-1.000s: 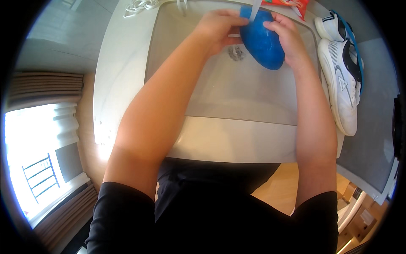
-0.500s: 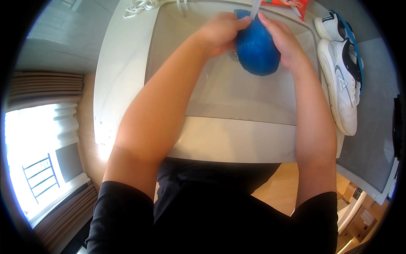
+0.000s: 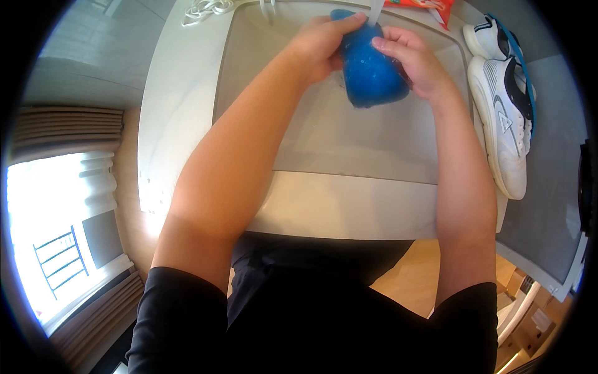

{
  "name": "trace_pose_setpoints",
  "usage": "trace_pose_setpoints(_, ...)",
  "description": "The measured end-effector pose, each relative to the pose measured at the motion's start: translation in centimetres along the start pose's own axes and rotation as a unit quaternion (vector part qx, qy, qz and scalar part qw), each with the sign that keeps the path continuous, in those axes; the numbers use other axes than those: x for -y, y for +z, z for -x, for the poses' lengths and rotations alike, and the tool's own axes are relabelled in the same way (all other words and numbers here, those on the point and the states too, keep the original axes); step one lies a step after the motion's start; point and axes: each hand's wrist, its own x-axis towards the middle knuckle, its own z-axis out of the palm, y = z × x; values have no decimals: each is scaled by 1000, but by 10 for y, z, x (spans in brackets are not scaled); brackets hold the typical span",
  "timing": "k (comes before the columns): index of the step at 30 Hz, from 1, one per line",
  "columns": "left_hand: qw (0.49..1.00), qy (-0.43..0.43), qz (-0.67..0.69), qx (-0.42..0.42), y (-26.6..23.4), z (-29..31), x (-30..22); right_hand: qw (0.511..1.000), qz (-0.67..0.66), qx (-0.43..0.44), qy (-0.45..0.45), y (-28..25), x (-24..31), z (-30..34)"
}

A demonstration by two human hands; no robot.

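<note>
Over the sink point(image 3: 349, 149), a bulging blue rubbery pouch point(image 3: 374, 71) hangs between my hands; its exact kind is unclear, though it resembles a swim cap. My left hand point(image 3: 325, 47) grips its upper left edge, thumb on top and fingers partly hidden behind. The right side is held by my right hand point(image 3: 411, 59), thumb across the front. A clear stream of water point(image 3: 376, 11) comes down at the pouch's top edge between my two thumbs. Its lower end sags round and wet-looking above the basin floor.
White running shoes point(image 3: 504, 118) with a blue strap stand along the sink's right side. A white cord point(image 3: 205, 9) lies at the back left of the counter point(image 3: 171, 124). An orange packet point(image 3: 436, 9) sits behind the basin. Brown boxes point(image 3: 532, 327) are down at the lower right.
The pouch has tilted and looks narrower, its lower end drawn up slightly. My right thumb has moved down onto its front, and the right fingers have curled more. The left hand has shifted little.
</note>
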Motion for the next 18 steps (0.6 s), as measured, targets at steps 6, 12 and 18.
trace_pose_setpoints(6, 1000, 9, -28, 0, -2, -6, 5, 992, -75, -80, 58, 8, 7, 2)
trace_pose_setpoints(12, 983, 16, 4, 180, -9, -13, 12, 989, -10, -133, 69, 5, 4, 0)
trace_pose_setpoints(18, 991, 17, 16, 131, 1, -2, 5, 996, -36, -73, 23, 4, 1, 0)
